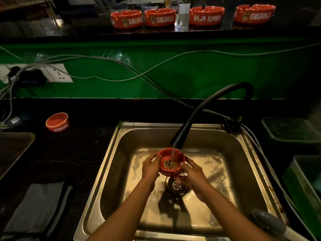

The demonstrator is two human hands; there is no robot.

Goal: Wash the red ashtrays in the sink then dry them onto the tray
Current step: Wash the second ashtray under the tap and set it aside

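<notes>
Over the sink [111, 171]: both hands rinsing one red ashtray [171, 162] under the running tap.

Nearest, above the sink drain [176, 186], left hand [150, 166] and right hand [192, 174] hold the ashtray from opposite sides, fingers curled and clamped on its rim, bowl tipped toward the person, probably so the stream hits the inside and runs off. Black faucet spout [177, 141] sits just above the ashtray, water falling into the bowl. Left of the sink on the counter: grey cloth [34, 206], likely for drying; dark tray [12, 150] behind it; one more ashtray [57, 122] beyond, seemingly upside down, maybe draining. Far behind the sink, on the raised ledge, four ashtrays [206, 16] in a row, washed or not I cannot tell.
</notes>
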